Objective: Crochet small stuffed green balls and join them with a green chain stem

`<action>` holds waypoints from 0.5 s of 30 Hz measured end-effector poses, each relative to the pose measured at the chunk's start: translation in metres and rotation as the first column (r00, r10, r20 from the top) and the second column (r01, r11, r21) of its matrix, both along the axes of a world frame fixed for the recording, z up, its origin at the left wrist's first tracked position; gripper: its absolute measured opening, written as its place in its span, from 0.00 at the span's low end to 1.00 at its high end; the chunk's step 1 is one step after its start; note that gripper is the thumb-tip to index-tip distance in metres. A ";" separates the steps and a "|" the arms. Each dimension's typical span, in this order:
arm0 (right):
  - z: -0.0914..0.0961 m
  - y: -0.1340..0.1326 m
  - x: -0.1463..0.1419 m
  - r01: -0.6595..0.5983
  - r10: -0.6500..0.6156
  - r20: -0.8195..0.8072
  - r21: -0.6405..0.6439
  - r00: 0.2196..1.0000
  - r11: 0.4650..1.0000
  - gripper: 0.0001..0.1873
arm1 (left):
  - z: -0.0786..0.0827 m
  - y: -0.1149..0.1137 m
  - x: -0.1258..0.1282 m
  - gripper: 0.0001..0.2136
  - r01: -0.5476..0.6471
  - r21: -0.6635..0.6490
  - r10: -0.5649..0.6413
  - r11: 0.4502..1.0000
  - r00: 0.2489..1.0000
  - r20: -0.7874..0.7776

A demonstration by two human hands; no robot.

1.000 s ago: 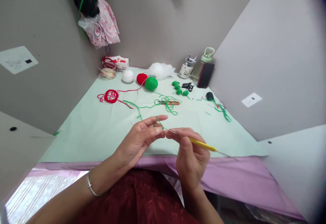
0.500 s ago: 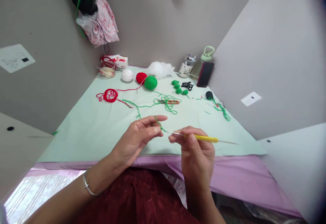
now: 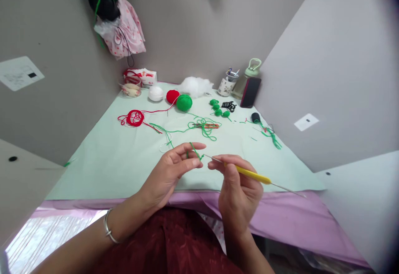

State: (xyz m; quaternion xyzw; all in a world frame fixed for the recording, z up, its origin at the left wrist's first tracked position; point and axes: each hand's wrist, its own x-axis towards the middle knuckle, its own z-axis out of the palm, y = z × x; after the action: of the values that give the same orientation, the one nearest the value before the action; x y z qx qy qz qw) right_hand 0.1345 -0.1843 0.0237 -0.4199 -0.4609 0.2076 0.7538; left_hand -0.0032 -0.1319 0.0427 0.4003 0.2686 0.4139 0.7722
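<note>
My left hand (image 3: 174, 170) pinches a strand of green yarn (image 3: 195, 151) between thumb and fingers, the forefinger stretched out above it. My right hand (image 3: 238, 187) grips a yellow-handled crochet hook (image 3: 252, 176), its metal tip reaching into the yarn at my left fingertips. Both hands hover over the near edge of the pale green table (image 3: 118, 162). The strand trails back to a loose green tangle (image 3: 204, 125) and a green yarn ball (image 3: 184, 102).
A red yarn ball (image 3: 173, 96), a white ball (image 3: 156, 93), white stuffing (image 3: 195, 86), a red yarn coil (image 3: 134, 118), small green crocheted pieces (image 3: 218, 108), a cup of pens (image 3: 227, 84), a bottle (image 3: 249, 79) and a dark spool (image 3: 256, 117) stand at the back. Grey partitions close in both sides.
My right hand has tilted the hook, its rear end dropping lower to the right, while the tip stays at the yarn. My left hand has barely shifted.
</note>
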 end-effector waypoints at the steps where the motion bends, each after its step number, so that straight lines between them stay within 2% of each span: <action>1: 0.000 0.000 0.001 0.008 -0.008 0.003 -0.001 1.000 1.000 0.09 | 0.000 0.000 0.000 0.13 -0.004 -0.015 0.004 1.000 1.000 0.008; 6: 0.002 -0.001 0.005 0.049 -0.050 0.002 0.044 0.999 0.998 0.10 | 0.001 0.002 0.000 0.08 -0.045 -0.068 0.047 0.997 0.998 0.041; 10: 0.003 -0.003 0.004 0.008 -0.015 0.074 0.093 0.997 0.996 0.11 | 0.001 0.003 0.001 0.03 -0.047 -0.058 0.050 0.997 0.998 0.049; 15: 0.003 -0.002 0.001 0.010 -0.022 0.136 0.083 0.990 0.997 0.11 | 0.001 0.003 0.001 0.03 -0.035 -0.042 0.037 0.999 0.998 0.052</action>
State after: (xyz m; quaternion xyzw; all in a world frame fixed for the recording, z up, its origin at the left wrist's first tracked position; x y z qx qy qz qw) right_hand 0.1356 -0.1863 0.0269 -0.4057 -0.5164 0.1531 0.7385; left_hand -0.0019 -0.1287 0.0439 0.3686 0.2638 0.4326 0.7793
